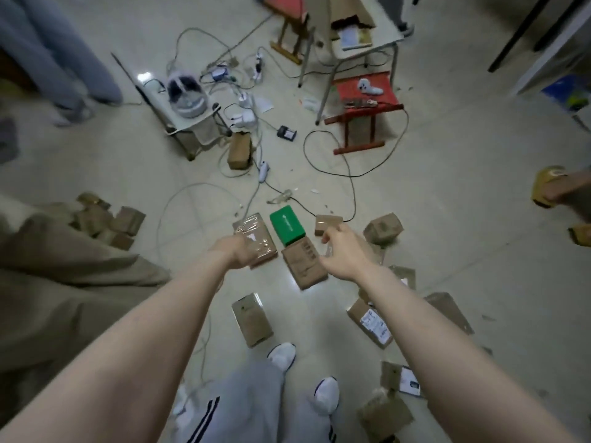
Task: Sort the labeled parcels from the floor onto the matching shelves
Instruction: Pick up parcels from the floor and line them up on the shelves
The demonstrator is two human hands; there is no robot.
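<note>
Several brown cardboard parcels lie scattered on the pale tiled floor. My left hand [235, 252] grips the left edge of a brown parcel wrapped in clear tape [257, 239]; its fingers are hidden under the parcel. My right hand [340, 251] hovers with fingers apart and holds nothing, above a flat brown parcel [303, 266] and just short of a small brown box [326, 222]. A green box [287, 228] lies between the taped parcel and the small box. Nearer my feet are a tan parcel [252, 318] and a parcel with a white label [371, 324].
Cables [335, 174] snake over the floor ahead. A folding chair with a headset [185, 97] and two red stools [364, 107] stand beyond. More small boxes [105, 220] are piled at the left beside a beige cloth. Another person's sandalled foot [550, 187] is at the right.
</note>
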